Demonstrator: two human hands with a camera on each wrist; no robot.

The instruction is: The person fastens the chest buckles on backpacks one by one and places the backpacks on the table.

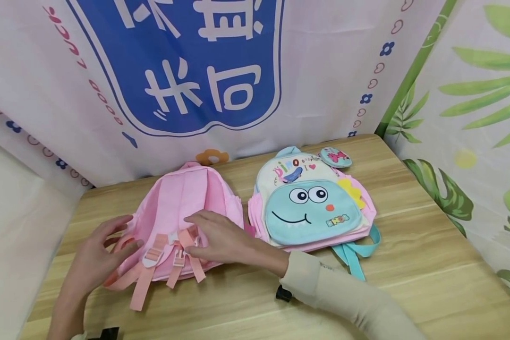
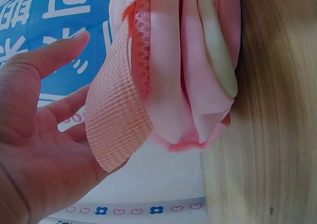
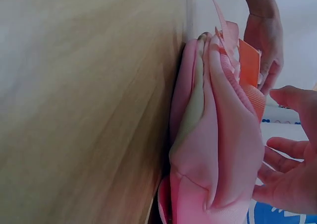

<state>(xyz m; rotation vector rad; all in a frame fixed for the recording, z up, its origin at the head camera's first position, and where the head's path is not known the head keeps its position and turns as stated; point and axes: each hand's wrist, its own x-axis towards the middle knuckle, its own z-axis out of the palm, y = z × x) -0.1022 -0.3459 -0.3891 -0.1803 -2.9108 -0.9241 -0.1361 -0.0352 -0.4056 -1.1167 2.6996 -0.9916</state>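
Observation:
A pink backpack (image 1: 182, 198) lies on the table with its back panel and shoulder straps facing up. Peach webbing straps (image 1: 142, 285) with white buckles (image 1: 153, 256) spread over its near edge. My left hand (image 1: 95, 255) is at the pack's left side, thumb and fingers apart, and a loop of webbing (image 2: 116, 100) hangs in front of its fingers in the left wrist view. Over the straps on the right half is my right hand (image 1: 221, 236), its fingers spread. In the right wrist view, the fingertips (image 3: 262, 192) are right at the pack's pink fabric.
Right beside it lies a second backpack (image 1: 314, 203), with a blue dinosaur-face pocket, a round pouch (image 1: 335, 157) and teal straps (image 1: 357, 255). Both rest on a wooden table (image 1: 429, 264). A printed cloth (image 1: 314, 71) hangs behind the table, and a leaf-patterned one (image 1: 484, 156) at the right.

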